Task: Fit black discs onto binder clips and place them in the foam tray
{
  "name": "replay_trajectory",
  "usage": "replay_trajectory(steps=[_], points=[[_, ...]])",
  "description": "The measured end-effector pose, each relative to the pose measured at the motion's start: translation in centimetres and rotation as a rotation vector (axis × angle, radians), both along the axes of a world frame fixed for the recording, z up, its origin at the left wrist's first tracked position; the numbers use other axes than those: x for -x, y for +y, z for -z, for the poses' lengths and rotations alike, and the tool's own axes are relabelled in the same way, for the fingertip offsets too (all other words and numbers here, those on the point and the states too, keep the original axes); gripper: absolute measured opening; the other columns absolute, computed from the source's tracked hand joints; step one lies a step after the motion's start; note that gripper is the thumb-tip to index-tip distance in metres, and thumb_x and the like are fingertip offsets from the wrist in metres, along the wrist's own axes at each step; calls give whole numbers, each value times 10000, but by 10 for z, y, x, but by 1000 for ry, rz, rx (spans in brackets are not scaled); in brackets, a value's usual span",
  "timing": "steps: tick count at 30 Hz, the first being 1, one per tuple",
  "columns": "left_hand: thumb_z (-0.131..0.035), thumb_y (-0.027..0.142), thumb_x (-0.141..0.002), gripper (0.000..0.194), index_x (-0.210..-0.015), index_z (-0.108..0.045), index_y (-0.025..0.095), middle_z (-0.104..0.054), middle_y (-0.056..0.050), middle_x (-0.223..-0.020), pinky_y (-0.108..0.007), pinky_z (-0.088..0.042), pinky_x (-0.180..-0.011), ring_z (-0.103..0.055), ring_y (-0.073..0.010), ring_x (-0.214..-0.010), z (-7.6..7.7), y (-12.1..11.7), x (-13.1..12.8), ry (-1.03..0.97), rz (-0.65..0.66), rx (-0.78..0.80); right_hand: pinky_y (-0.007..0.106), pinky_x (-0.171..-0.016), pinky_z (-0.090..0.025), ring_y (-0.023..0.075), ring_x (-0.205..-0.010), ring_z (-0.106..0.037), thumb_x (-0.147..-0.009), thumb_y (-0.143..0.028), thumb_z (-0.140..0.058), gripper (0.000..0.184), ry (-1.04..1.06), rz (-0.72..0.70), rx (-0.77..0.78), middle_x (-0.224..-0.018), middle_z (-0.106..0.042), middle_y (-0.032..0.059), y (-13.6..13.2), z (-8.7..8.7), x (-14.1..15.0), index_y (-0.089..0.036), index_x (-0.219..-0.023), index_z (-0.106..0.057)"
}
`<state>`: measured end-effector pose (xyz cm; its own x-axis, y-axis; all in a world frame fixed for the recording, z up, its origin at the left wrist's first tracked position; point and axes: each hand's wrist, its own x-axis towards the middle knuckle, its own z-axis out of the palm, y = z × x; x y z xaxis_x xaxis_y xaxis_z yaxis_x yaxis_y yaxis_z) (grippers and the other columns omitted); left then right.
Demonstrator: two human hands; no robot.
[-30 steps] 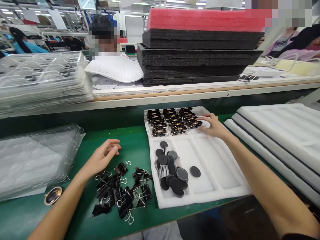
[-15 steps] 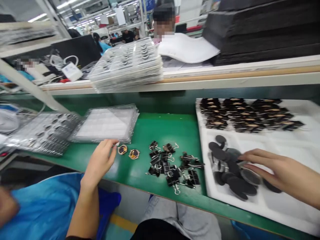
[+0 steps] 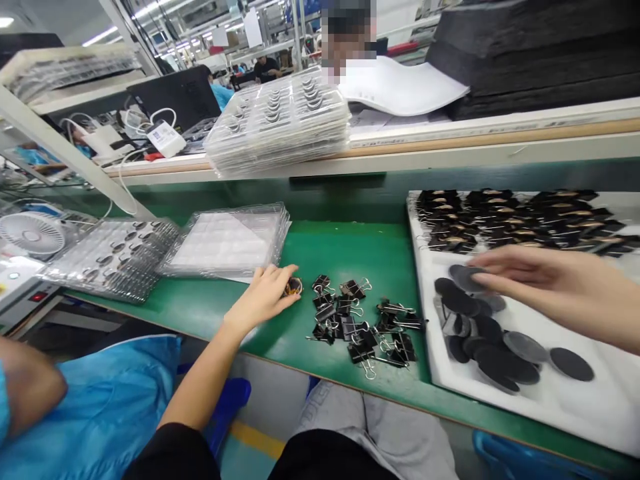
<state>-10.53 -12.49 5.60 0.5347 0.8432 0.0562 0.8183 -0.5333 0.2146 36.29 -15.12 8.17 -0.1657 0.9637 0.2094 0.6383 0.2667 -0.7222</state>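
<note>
R hand [image 3: 540,275] pinching 1 round dark-grey disc [image 3: 464,277] over white foam tray [image 3: 590,410]; L hand [image 3: 264,295] curled abt gold-rimmed round watch piece [image 3: 294,287] on green bench [image 3: 350,250], can't tell if gripped; black metal clips [image 3: 358,331] nearby

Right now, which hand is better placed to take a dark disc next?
Probably the right hand: its fingers are at the dark discs, while the left hand is away, at a round part on the table.
</note>
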Motion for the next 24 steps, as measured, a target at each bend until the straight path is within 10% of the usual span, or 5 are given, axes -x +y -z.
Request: replay_trajectory(steps=[9,16,24], points=[[-739,262,-898,616,-1433,-443,190,-679,-130,-1351,-476,-412,-1091,-576,-323,-1312,28,111,-100,-272,107,191,296,-593,-569,178,-658,-704,-758,-455,-862,336,331,-25,336,-747,-746,49,99,18,119,-186,-917,-739],[-796,323,-855,715,-1458,-425,224,-641,-124,-1390,-480,-422,-1078,-587,-307,-1266,61,116,-103,-405,124,201,240,-562,-505,140,-589,-664,-759,-319,-903,389,282,-8,585,-623,-712,-4,136,55,149,-188,-951,-591],[-685,437,-945,553,-1423,-486,241,-613,-106,-1403,-479,-421,-1050,-547,-322,-1250,60,112,-103,-373,187,137,301,-644,-464,218,-738,-699,-793,-518,-827,465,-283,63,266,-781,-740,31,141,57,153,-207,-1043,-586]])
